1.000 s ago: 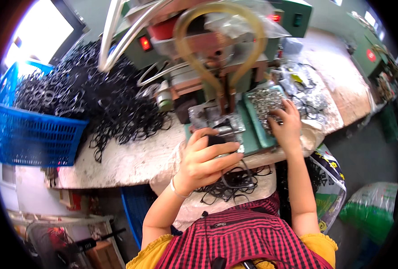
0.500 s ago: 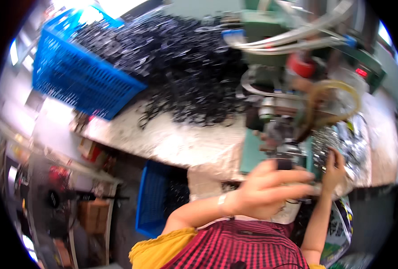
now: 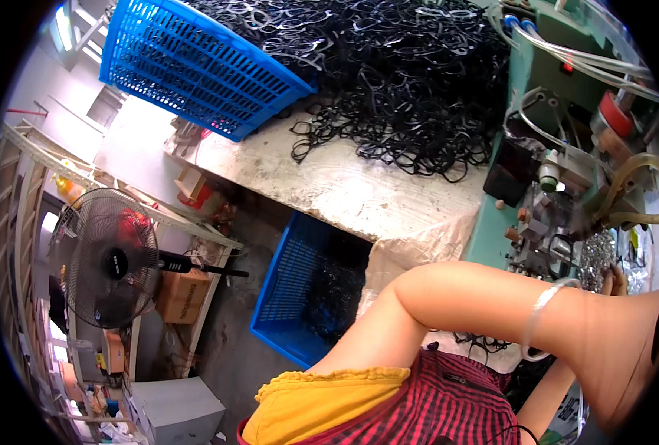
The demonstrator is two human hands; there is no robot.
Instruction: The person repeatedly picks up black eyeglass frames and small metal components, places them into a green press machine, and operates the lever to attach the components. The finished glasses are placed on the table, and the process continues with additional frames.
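My left arm is raised across the lower right, with a pale bracelet on the wrist. My left hand (image 3: 626, 348) is very near the camera and runs off the right edge, so its fingers are out of sight. Behind that wrist, only the fingertips of my right hand (image 3: 614, 281) show, beside a heap of small shiny metal parts (image 3: 597, 252); whether they grip anything is hidden. Near them stands a green bench machine (image 3: 496, 215) with metal fixtures, clear hoses and a red ring. A few black looped pieces (image 3: 482, 343) lie below my left forearm.
A large heap of black looped pieces, like eyeglass frames (image 3: 418, 89), covers the back of the worktable (image 3: 329, 182). A blue crate (image 3: 203, 70) leans at its left. Another blue crate (image 3: 277, 297) sits below the table edge. A standing fan (image 3: 114, 259) and shelving are farther left.
My view has swung left, so the machine now sits farther right. My left hand has risen from the machine's front toward the camera. My right hand stays by the metal parts.
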